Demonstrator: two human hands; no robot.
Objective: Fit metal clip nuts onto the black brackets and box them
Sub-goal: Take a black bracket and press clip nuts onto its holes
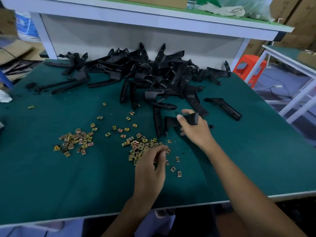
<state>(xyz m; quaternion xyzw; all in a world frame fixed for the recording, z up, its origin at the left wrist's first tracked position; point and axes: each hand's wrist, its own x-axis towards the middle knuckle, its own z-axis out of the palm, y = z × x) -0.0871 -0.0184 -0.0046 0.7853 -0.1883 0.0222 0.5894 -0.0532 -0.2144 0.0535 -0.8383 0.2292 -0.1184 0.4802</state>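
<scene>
Nearest, the left hand (150,166) hovers over a heap of clip nuts (139,146) on the green table (51,182), on the near side of the bracket pile (153,72). Its fingertips are bunched together among the nuts; whether they pinch one I cannot tell. The right hand (195,130), just in front of the pile's near edge, grips one black bracket (171,121), fingers and thumb wrapped round its end. A second heap of nuts (75,141) lies near and left of the pile. An orange stool (248,67) stands to the pile's right, off the table.
</scene>
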